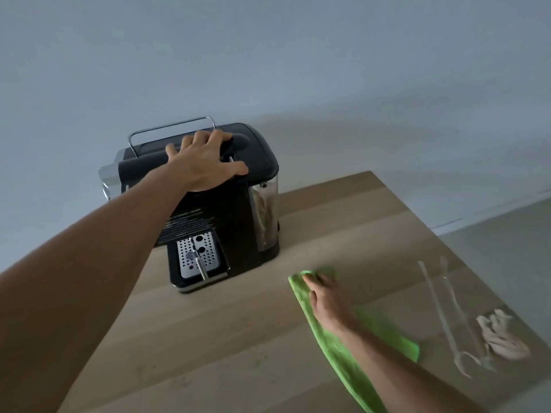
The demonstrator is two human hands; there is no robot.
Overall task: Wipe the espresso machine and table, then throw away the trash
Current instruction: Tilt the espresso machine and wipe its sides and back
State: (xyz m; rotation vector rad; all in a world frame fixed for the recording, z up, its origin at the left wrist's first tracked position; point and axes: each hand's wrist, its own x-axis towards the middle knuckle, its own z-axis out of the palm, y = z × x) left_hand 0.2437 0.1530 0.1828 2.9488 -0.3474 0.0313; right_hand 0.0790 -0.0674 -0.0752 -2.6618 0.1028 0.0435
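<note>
A black espresso machine (229, 216) stands at the far left of the wooden table (238, 338), its metal drip tray facing me. My left hand (205, 162) lies flat on its top, fingers spread over the lid. My right hand (328, 302) presses a green cloth (334, 350) onto the table to the right of the machine. A crumpled tissue (501, 335) lies near the table's right edge, with two clear plastic stirrers (438, 311) beside it.
A plain grey wall rises behind the table. The table's right edge (465, 248) drops off to a grey floor. A metal rail runs along the back of the machine's top.
</note>
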